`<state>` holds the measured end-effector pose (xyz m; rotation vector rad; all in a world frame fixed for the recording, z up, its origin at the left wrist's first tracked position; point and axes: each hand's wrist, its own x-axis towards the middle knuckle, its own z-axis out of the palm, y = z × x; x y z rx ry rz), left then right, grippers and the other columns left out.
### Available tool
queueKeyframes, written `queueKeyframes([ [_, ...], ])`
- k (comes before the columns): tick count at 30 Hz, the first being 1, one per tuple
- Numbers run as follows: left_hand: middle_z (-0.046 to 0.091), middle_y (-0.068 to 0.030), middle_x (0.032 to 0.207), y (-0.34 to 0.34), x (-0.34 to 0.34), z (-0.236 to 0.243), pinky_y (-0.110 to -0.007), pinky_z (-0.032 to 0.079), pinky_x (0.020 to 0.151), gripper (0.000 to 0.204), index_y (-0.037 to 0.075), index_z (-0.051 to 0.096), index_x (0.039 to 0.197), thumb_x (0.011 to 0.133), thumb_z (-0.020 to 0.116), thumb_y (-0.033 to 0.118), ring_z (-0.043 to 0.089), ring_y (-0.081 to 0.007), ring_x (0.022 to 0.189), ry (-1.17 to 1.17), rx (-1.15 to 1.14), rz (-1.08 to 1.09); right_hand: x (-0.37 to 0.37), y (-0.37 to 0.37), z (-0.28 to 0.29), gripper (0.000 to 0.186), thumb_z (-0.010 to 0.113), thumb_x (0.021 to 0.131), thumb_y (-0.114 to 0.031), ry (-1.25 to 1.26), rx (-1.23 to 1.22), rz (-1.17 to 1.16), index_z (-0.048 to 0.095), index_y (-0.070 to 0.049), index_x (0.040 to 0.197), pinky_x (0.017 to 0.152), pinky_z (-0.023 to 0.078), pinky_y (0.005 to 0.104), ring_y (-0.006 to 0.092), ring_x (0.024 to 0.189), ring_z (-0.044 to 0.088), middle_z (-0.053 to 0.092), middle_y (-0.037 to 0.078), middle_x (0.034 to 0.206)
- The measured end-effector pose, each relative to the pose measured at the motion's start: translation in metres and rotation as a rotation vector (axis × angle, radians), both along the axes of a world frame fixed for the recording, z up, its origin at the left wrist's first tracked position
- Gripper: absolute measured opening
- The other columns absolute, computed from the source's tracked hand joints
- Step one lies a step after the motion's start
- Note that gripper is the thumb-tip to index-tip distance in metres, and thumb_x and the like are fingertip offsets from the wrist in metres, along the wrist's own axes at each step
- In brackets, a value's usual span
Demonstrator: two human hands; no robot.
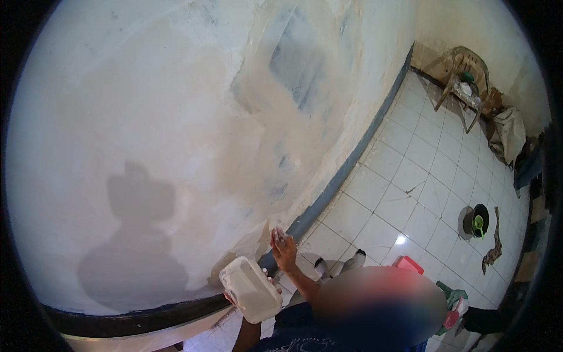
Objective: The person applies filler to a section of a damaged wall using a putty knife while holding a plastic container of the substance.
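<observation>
My left hand (230,296) grips a pale rectangular plastic container (249,287) from underneath, its fingers showing at both sides; pale paste sits inside. My right hand (284,252) is closed on a small putty scraper (278,232), held at the lower part of the wall (176,105) just above its dark grey skirting strip. The wall carries uneven white and beige patches, with bluish-grey showing through in places. Whether the scraper touches the surface I cannot tell clearly.
White floor tiles (399,176) extend rightward, holding a black bucket (469,223) with a green scoop, a dark crumpled strip (492,252), a red container (409,262) and plastic items (454,305). A plastic chair (469,64) and a sack (505,132) stand at the far corner.
</observation>
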<state>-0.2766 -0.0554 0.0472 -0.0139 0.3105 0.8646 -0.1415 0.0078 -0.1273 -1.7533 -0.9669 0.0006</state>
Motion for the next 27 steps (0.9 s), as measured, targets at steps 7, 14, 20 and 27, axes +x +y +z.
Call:
queueKeyframes([
  [7, 0.041, -0.0242, 0.133, 0.003, -0.005, -0.012, -0.071, 0.040, 0.091, 0.122, 0.008, 0.023, 0.148, 0.061, 0.063, 0.084, 0.047, -0.0456, 0.118, -0.007, 0.073, -0.056, 0.041, -0.030, -0.014, 0.040, 0.064, 0.075, -0.001, 0.101, 0.143, -0.119, 0.070, -0.009, 0.114, 0.070, 0.050, 0.0402, 0.0297, 0.091, 0.060, 0.061, 0.014, 0.102],
  [14, 0.033, -0.0217, 0.144, 0.007, -0.018, -0.032, -0.075, 0.034, 0.096, 0.114, 0.019, 0.024, 0.151, 0.064, 0.058, 0.085, 0.044, -0.0461, 0.124, -0.128, 0.161, -0.072, 0.106, 0.048, 0.040, 0.049, 0.070, 0.067, -0.001, -0.028, 0.281, -0.164, 0.068, -0.009, 0.116, 0.060, 0.048, 0.0405, 0.0306, 0.075, 0.059, 0.061, 0.014, 0.103],
  [20, 0.036, -0.0232, 0.138, -0.001, 0.001, 0.005, -0.072, 0.038, 0.092, 0.117, 0.013, 0.023, 0.149, 0.063, 0.061, 0.083, 0.044, -0.0459, 0.121, -0.104, 0.027, 0.018, -0.007, 0.008, 0.030, 0.041, 0.069, 0.074, -0.001, -0.020, 0.127, 0.015, 0.069, -0.010, 0.113, 0.073, 0.055, 0.0372, 0.0298, 0.092, 0.065, 0.064, 0.015, 0.112],
  [27, 0.044, -0.0232, 0.130, 0.001, -0.013, -0.011, -0.068, 0.042, 0.090, 0.125, 0.005, 0.024, 0.146, 0.059, 0.063, 0.086, 0.048, -0.0427, 0.116, 0.111, 0.109, -0.003, 0.036, -0.037, 0.034, 0.043, 0.069, 0.077, -0.004, -0.066, 0.175, 0.015, 0.065, -0.012, 0.120, 0.070, 0.055, 0.0368, 0.0264, 0.089, 0.065, 0.065, 0.010, 0.113],
])
